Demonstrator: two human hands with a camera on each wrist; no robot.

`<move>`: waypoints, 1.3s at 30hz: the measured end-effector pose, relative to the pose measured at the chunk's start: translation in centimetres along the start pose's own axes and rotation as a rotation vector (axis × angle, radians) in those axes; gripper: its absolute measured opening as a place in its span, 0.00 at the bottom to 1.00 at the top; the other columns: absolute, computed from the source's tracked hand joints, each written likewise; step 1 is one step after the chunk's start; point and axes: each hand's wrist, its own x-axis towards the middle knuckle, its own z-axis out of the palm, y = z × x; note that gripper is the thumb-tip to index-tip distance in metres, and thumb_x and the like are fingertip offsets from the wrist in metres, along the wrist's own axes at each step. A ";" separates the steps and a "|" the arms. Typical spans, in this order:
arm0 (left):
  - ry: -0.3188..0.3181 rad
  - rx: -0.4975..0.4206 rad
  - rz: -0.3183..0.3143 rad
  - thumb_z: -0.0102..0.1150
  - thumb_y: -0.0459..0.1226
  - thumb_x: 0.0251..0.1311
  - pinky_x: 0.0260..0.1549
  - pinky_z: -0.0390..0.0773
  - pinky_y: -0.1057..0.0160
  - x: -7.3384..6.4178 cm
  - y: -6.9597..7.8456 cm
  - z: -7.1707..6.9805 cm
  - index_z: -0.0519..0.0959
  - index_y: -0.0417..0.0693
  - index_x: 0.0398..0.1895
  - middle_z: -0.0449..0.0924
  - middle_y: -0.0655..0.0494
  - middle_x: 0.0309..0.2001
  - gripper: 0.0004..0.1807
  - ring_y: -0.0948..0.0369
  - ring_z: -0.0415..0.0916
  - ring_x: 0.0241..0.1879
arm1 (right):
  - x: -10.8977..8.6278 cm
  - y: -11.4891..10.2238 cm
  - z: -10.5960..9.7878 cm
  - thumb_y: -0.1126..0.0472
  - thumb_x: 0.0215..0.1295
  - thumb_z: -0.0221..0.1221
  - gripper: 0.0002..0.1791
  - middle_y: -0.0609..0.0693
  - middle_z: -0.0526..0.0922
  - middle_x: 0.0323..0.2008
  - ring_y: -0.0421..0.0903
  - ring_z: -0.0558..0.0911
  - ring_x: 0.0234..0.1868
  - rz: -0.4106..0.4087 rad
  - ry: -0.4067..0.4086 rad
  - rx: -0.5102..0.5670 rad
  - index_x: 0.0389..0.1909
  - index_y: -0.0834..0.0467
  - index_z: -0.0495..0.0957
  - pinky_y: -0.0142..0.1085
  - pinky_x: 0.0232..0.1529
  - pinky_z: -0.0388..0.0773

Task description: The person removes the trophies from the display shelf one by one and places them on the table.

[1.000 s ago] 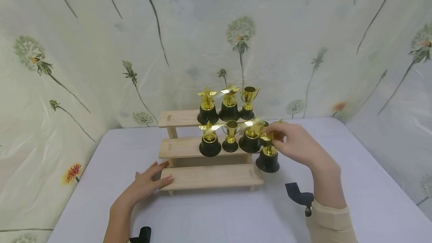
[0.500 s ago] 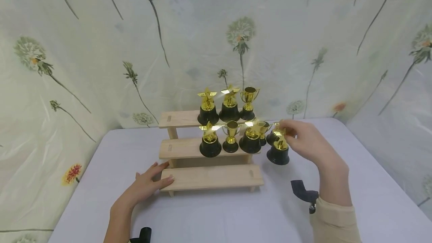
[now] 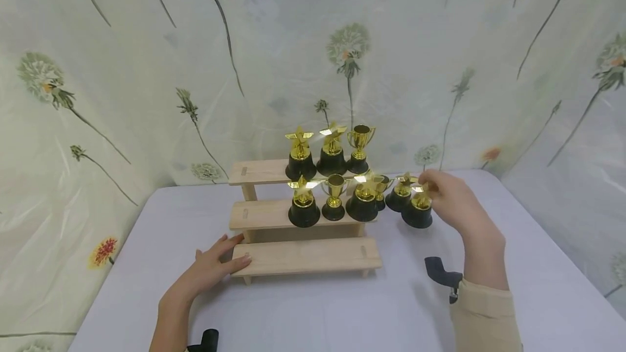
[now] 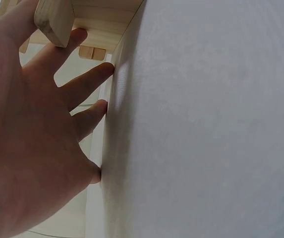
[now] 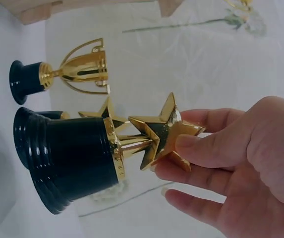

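My right hand [image 3: 452,200] pinches a gold star trophy [image 3: 418,212] by its star, thumb on one side and fingers on the other. Its black base [image 5: 72,161] points down; whether it touches the table I cannot tell. Just beside it stands another star trophy [image 3: 400,193], partly hidden behind it in the right wrist view, and a gold cup trophy [image 5: 82,69]. My left hand [image 3: 212,262] rests at the left end of the wooden tiered stand [image 3: 305,257], thumb on the bottom step. Its other fingers [image 4: 87,87] are spread and fairly straight, tips near the tabletop.
Two star trophies and a cup trophy [image 3: 360,148] stand on the top step. The middle step bears a star trophy [image 3: 304,205], a cup trophy [image 3: 334,197] and another star trophy [image 3: 363,200]. Behind the white table [image 3: 318,314] hangs a flowered sheet [image 3: 274,58].
My right hand has carried the star trophy right and back, away from the stand, bringing the cup and star trophies behind it into view. My left hand has stayed put.
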 end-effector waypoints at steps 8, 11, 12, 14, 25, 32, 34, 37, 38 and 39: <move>-0.004 -0.001 -0.006 0.57 0.66 0.59 0.67 0.21 0.25 -0.1 0.1 -0.1 0.63 0.63 0.75 0.53 0.44 0.78 0.43 0.43 0.40 0.80 | 0.4 0.8 0.4 0.75 0.63 0.45 0.20 0.65 0.80 0.51 0.63 0.77 0.49 0.017 0.073 -0.011 0.53 0.62 0.76 0.61 0.52 0.73; -0.004 -0.002 -0.008 0.57 0.66 0.58 0.67 0.22 0.25 -0.2 0.2 -0.2 0.63 0.63 0.75 0.53 0.44 0.78 0.43 0.40 0.39 0.80 | 0.7 0.9 0.7 0.74 0.66 0.45 0.19 0.66 0.80 0.53 0.64 0.77 0.51 0.048 0.094 0.001 0.54 0.63 0.76 0.62 0.54 0.72; -0.005 -0.005 -0.011 0.58 0.66 0.58 0.67 0.22 0.25 -0.2 0.3 -0.2 0.63 0.63 0.75 0.52 0.44 0.78 0.43 0.40 0.38 0.79 | 0.8 1.0 0.8 0.74 0.67 0.45 0.18 0.67 0.79 0.53 0.64 0.77 0.52 0.055 0.104 0.005 0.54 0.63 0.76 0.63 0.55 0.72; -0.006 -0.008 -0.014 0.58 0.66 0.58 0.66 0.22 0.24 -0.3 0.4 -0.2 0.63 0.63 0.75 0.52 0.43 0.78 0.43 0.38 0.37 0.79 | 0.9 1.1 1.0 0.73 0.68 0.46 0.17 0.67 0.79 0.54 0.65 0.77 0.54 0.067 0.123 0.015 0.54 0.63 0.75 0.63 0.57 0.72; -0.004 -0.017 -0.011 0.59 0.65 0.59 0.67 0.21 0.25 -0.2 0.5 -0.1 0.63 0.62 0.75 0.54 0.44 0.78 0.43 0.43 0.40 0.80 | 1.2 2.1 1.6 0.74 0.67 0.48 0.18 0.68 0.79 0.55 0.68 0.76 0.56 0.079 0.194 0.019 0.56 0.64 0.75 0.64 0.58 0.70; -0.002 -0.013 -0.004 0.58 0.65 0.58 0.67 0.21 0.25 -0.2 0.3 -0.2 0.63 0.62 0.75 0.55 0.44 0.78 0.43 0.45 0.41 0.80 | 1.3 2.2 1.7 0.75 0.67 0.47 0.19 0.69 0.78 0.55 0.69 0.75 0.57 0.090 0.217 0.020 0.56 0.65 0.75 0.64 0.59 0.70; -0.001 -0.010 -0.005 0.58 0.66 0.58 0.67 0.21 0.25 -0.2 0.3 -0.2 0.63 0.62 0.75 0.55 0.44 0.78 0.43 0.45 0.40 0.80 | 1.3 2.2 1.8 0.75 0.67 0.47 0.19 0.68 0.77 0.56 0.69 0.75 0.57 0.100 0.215 0.028 0.56 0.64 0.75 0.65 0.59 0.69; -0.001 -0.011 -0.005 0.58 0.66 0.58 0.67 0.21 0.26 -0.2 0.3 -0.2 0.63 0.61 0.75 0.54 0.43 0.78 0.43 0.45 0.40 0.80 | 1.3 2.2 1.9 0.75 0.68 0.47 0.19 0.68 0.76 0.57 0.68 0.74 0.59 0.121 0.208 0.048 0.57 0.64 0.74 0.65 0.60 0.69; 0.000 -0.009 -0.005 0.58 0.66 0.58 0.67 0.21 0.26 -0.2 0.4 -0.1 0.63 0.60 0.75 0.54 0.43 0.78 0.44 0.45 0.40 0.80 | 1.3 2.2 1.9 0.74 0.68 0.47 0.19 0.68 0.76 0.58 0.68 0.74 0.59 0.127 0.205 0.054 0.57 0.63 0.74 0.65 0.61 0.69; 0.000 -0.009 -0.005 0.58 0.66 0.58 0.68 0.20 0.26 -0.2 0.4 -0.1 0.63 0.60 0.75 0.55 0.43 0.78 0.44 0.45 0.40 0.80 | 1.3 2.1 1.9 0.74 0.68 0.46 0.19 0.67 0.76 0.58 0.68 0.74 0.59 0.129 0.204 0.060 0.58 0.63 0.74 0.65 0.61 0.69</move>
